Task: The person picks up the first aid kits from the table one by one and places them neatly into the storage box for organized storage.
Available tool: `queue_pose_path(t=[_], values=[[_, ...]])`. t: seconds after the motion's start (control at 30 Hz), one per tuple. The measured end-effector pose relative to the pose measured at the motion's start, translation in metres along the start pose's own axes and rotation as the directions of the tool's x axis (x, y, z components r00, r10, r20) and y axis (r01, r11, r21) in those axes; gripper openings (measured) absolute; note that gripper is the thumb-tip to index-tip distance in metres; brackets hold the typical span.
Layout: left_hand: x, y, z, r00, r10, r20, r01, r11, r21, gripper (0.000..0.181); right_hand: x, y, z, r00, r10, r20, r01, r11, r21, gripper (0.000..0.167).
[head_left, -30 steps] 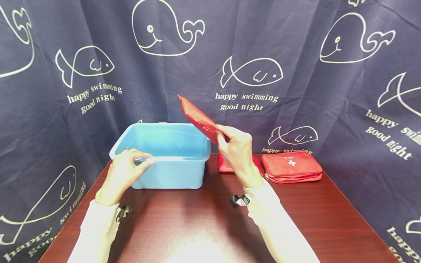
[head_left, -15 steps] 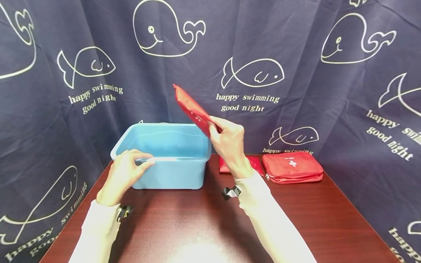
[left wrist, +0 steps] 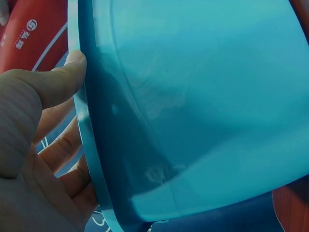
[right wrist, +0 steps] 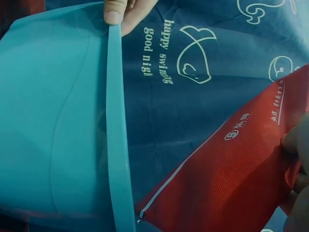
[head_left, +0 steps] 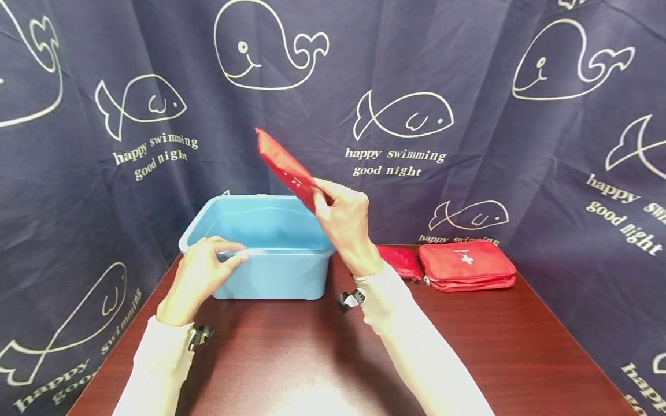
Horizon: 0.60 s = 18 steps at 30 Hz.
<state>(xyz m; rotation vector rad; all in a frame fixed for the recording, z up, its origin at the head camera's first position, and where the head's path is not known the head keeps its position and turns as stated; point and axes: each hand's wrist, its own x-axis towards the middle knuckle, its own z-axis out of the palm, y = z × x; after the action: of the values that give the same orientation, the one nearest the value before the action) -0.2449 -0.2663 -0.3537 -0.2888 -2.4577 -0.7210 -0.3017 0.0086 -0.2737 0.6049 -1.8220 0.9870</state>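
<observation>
A light blue plastic storage bin (head_left: pixel 273 280) stands on the table, at left of centre in the head view. My left hand (head_left: pixel 200 274) pinches its front rim; in the left wrist view the thumb (left wrist: pixel 67 75) presses one side of the rim and the fingers lie on the other. Above the bin's right side, my right hand (head_left: pixel 343 222) grips a flat red zippered pouch (head_left: pixel 283 167) by its lower end, tilted up to the left. White lettering and a pale zipper line show on the pouch (right wrist: pixel 227 174) in the right wrist view. The bin's floor is hidden in the head view.
Right of the bin lie another red pouch (head_left: pixel 400 263), partly behind my right arm, and a red first aid bag (head_left: pixel 468 266) with a white cross. A dark blue curtain (head_left: pixel 291 115) with fish and whale drawings encloses the brown table (head_left: pixel 281 346).
My right hand has moved left and upward with the red pouch, toward the space over the bin. The left hand keeps its hold on the rim. More of the red pouch on the table shows.
</observation>
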Motion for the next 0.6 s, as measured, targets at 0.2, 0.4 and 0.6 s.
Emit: queue_pose_path(t=[0.2,0.4,0.6], values=[[0.000,0.001,0.000,1.000,0.007,-0.006,-0.007,1.000,-0.001,0.015,0.001,-0.001,0.012,1.000,-0.011,0.010,0.011,1.000,-0.013,0.023],[0.001,0.000,0.001,1.000,0.000,-0.002,0.000,1.000,-0.003,0.015,0.001,0.000,0.025,1.000,-0.001,0.006,0.002,1.000,-0.029,0.025],[0.000,-0.001,0.002,1.000,-0.001,-0.002,0.001,1.000,-0.005,0.014,-0.002,0.002,0.035,1.000,0.030,0.006,-0.029,0.998,-0.048,0.025]])
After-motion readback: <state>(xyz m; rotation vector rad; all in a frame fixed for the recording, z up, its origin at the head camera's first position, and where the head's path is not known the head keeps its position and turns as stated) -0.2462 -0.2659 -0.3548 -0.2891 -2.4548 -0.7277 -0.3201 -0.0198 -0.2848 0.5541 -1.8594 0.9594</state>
